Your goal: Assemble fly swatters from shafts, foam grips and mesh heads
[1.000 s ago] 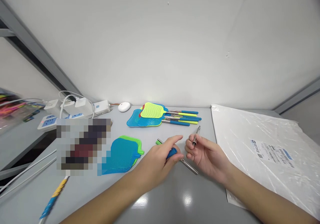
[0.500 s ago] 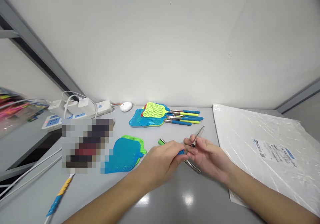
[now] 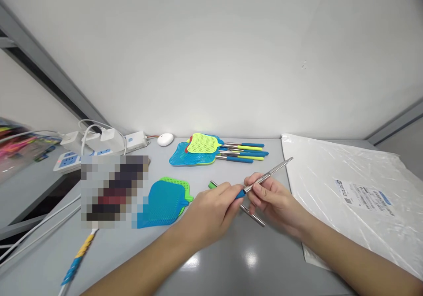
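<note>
My left hand (image 3: 216, 210) is closed round a blue handle grip (image 3: 240, 194), most of it hidden by the fingers. Between the thumb and fingers of my right hand (image 3: 276, 199) is a silver metal rod (image 3: 276, 169), slanting up to the right. The rod's lower end meets the open end of the blue grip; how deep it sits cannot be made out. Beneath my hands lies another metal rod (image 3: 254, 216), with a bit of green grip (image 3: 211, 185) at its far end. Left of my left hand, a blue swatter head (image 3: 165, 203) overlaps a green swatter head (image 3: 185, 185).
Fly swatters with blue and yellow grips (image 3: 205, 144) lie stacked at the back. A white plastic mailer (image 3: 317, 186) covers the right side. To the left are a power strip (image 3: 68, 160), a white earbud case (image 3: 165, 139), cables and a blurred-out object (image 3: 115, 190).
The metal rod in my right hand has turned and come against the blue grip's end, where before the two were apart. My left hand has kept its hold on the grip.
</note>
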